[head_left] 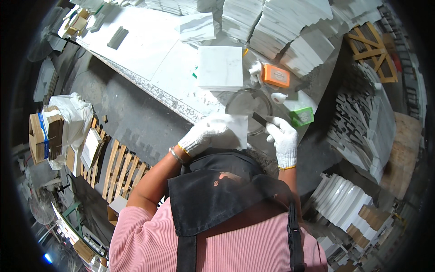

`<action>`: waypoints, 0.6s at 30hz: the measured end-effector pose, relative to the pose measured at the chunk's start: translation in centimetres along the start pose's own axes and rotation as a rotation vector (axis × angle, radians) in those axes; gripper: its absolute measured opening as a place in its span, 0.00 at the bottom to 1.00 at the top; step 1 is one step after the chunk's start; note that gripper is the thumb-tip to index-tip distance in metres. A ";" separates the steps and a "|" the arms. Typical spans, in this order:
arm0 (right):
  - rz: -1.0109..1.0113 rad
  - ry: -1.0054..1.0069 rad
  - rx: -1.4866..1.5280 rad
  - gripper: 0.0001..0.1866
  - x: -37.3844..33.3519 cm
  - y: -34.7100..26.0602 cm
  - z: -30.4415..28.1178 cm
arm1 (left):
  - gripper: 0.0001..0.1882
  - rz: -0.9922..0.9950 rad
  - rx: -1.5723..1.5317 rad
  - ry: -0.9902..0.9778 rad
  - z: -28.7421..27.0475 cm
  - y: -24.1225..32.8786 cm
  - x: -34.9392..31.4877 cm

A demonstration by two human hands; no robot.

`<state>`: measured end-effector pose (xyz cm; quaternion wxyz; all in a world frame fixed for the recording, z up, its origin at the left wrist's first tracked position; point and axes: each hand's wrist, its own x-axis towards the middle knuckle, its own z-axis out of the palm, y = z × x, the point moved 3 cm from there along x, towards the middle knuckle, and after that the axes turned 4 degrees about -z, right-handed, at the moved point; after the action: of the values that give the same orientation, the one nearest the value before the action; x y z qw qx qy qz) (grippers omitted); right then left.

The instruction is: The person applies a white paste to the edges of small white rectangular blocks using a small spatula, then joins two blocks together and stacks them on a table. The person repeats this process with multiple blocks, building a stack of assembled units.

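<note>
My left hand [201, 136], in a white knit glove, grips a white tile [238, 128] by its left side, close in front of me. In my right hand [284, 141], also gloved, is a dark flat strip [259, 119], pinched between thumb and fingers; its exact kind I cannot make out. The strip points up and left, just right of the tile. Beyond both hands sits a round shallow basin [271, 109] with a grey inside. A squared stack of white marble tiles [220, 67] stands on the table [170, 77] behind it.
An orange box [276, 75], a crumpled white cloth [256, 72] and a green box [302, 116] lie right of the tile stack. Many marble slabs [281, 25] line the table's far side. Wooden pallets [124, 170] rest on the floor at left; a wooden crate [374, 52] stands far right.
</note>
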<state>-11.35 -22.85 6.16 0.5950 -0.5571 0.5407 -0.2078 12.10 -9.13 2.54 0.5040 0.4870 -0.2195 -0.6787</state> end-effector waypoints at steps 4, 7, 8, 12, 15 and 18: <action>-0.053 0.053 0.110 0.14 -1.6 -2.2 0.0 | 0.18 -0.060 -0.076 0.011 -0.1 -0.6 0.4; -0.088 0.076 0.077 0.14 -2.3 -3.1 -0.1 | 0.19 -0.059 -0.091 -0.001 0.2 -0.3 0.6; -0.105 0.081 0.063 0.13 -2.5 -3.4 -0.1 | 0.19 -0.059 -0.088 -0.001 0.3 -0.2 0.6; -0.172 0.093 0.020 0.12 -3.0 -3.8 0.0 | 0.19 -0.075 -0.086 -0.001 0.1 -0.4 0.8; -0.219 0.108 -0.016 0.12 -3.2 -3.7 0.0 | 0.19 -0.086 -0.081 0.000 0.1 -0.3 0.8; -0.279 0.117 -0.101 0.11 -3.3 -3.8 0.0 | 0.19 -0.075 -0.068 0.004 0.1 -0.3 0.8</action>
<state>-11.07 -21.14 10.94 0.4992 -0.6429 0.5016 -0.2931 11.87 -9.77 1.94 0.4951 0.4786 -0.1768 -0.7032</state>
